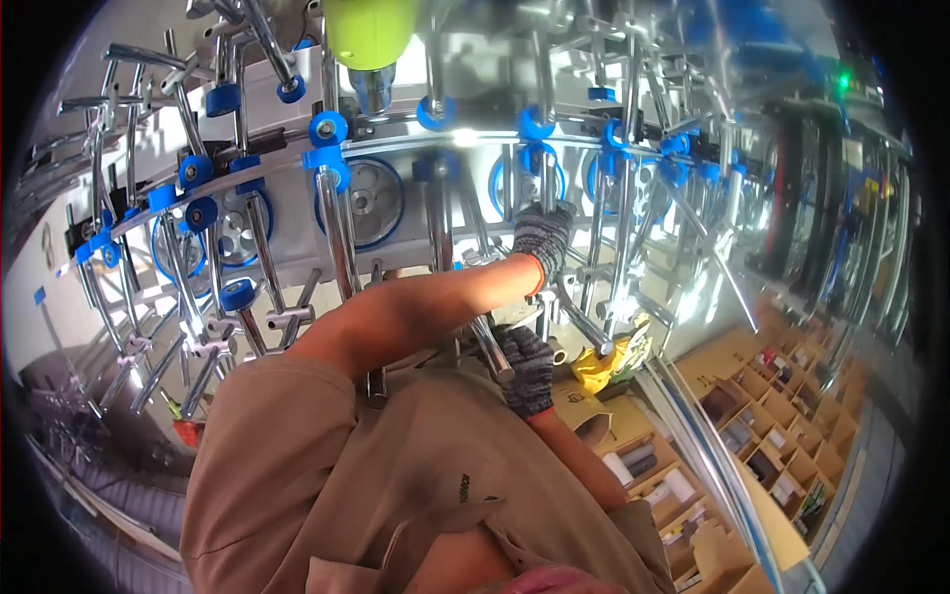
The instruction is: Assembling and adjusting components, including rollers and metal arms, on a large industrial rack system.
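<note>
My left hand, in a dark grey striped knit glove with an orange cuff, reaches across to the right. Its fingers are closed around an upright chrome rod just below a blue roller. Lower and nearer my chest is my right hand, in a matching glove. Its fingers are curled in among the rods, partly hidden by a slanting chrome rod; what they grip cannot be made out. Short chrome cross clamps sit close to both hands.
A curved rail with several blue rollers and chrome rods spans the view. Blue-rimmed wheels lie behind it. A lime-green object hangs at the top. A yellow bag and cardboard compartment boxes are at the right.
</note>
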Tool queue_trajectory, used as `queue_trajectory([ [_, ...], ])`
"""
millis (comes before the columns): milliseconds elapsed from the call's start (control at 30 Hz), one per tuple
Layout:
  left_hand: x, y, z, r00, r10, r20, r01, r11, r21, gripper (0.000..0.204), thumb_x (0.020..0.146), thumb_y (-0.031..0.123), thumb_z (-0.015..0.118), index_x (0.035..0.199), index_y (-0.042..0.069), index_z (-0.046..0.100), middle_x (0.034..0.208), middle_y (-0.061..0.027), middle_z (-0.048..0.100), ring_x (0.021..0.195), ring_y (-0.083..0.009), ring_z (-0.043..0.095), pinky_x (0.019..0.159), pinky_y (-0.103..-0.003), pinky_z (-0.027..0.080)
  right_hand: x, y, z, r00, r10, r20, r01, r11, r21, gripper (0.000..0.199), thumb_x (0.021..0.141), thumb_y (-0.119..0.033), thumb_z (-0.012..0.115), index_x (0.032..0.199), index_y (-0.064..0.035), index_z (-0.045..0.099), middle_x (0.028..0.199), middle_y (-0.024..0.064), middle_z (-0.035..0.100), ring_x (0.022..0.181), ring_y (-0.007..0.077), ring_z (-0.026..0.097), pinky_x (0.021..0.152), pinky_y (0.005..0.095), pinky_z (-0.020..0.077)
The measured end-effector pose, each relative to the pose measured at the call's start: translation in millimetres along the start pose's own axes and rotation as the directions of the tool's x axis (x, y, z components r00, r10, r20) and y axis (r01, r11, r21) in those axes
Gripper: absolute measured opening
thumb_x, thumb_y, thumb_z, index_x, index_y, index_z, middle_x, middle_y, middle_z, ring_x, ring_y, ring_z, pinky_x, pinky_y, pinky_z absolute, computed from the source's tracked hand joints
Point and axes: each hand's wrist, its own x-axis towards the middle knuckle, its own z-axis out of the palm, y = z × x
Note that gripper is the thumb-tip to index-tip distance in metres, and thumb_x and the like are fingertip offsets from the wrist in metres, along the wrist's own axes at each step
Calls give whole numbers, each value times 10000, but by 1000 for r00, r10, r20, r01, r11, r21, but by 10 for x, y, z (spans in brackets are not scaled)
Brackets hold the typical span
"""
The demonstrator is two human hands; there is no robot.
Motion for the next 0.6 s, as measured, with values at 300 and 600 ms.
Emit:
queue_trajectory([
  [300,29,31,-292,982,-106,154,185,676,-714,204,826,281,635,913,105,579,732,-55,615,532,-177,573,401,-277,396,9,-59,32,824,476,309,-425,159,891,174,845,-68,564,1003,-17,616,874,61,640,766,125,571,683,265,466],
  [600,-195,601,-451,945,-75,-320,147,967,208,566,750,498,579,1056,22,610,975,-189,639,918,-290,611,771,-374,448,-288,483,485,987,139,-74,-30,631,775,275,906,-60,484,1172,-1,525,964,56,611,792,89,562,669,235,483],
])
